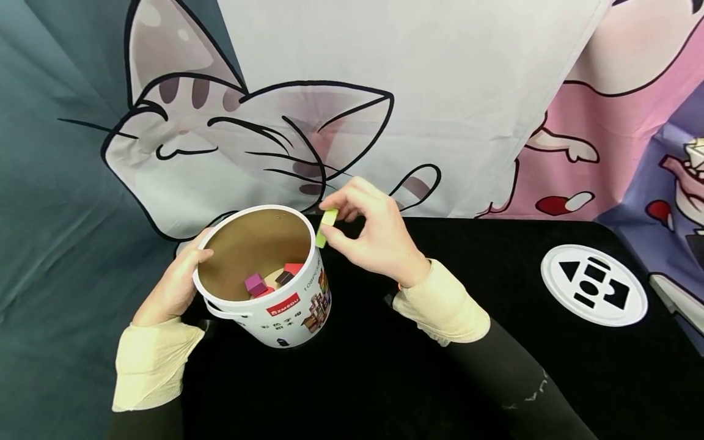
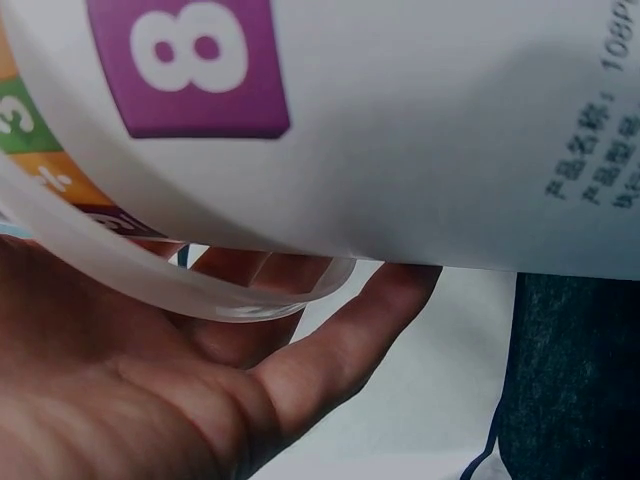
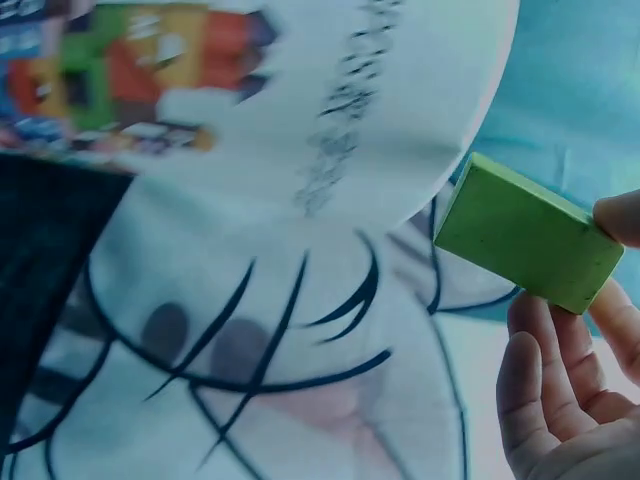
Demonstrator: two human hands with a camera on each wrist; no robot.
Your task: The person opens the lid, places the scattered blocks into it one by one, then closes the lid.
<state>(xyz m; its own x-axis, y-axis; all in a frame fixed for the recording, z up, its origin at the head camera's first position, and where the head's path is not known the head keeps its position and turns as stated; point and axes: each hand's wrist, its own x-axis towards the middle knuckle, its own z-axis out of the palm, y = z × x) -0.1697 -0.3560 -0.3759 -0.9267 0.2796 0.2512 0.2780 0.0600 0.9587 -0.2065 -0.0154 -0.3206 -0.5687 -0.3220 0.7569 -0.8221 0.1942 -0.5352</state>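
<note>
A white bucket (image 1: 258, 318) with printed labels tilts a little toward me in the head view. My left hand (image 1: 170, 284) holds its left side, with the thumb over the rim and the fingers against the outer wall. The left wrist view shows that hand (image 2: 190, 390) under the plastic handle (image 2: 210, 295). My right hand (image 1: 376, 235) pinches a light green rectangular block (image 3: 530, 235) between thumb and fingers, just outside the bucket's right rim. Inside the bucket lie a purple block (image 1: 255, 285), red blocks (image 1: 293, 268) and a dark block (image 1: 284, 278).
A round white lid (image 1: 561, 287) with shaped cutouts lies on the black table (image 1: 467, 269) at the right. Behind the table hangs a fabric backdrop (image 1: 440, 79) with cartoon cats, close to the bucket's far side.
</note>
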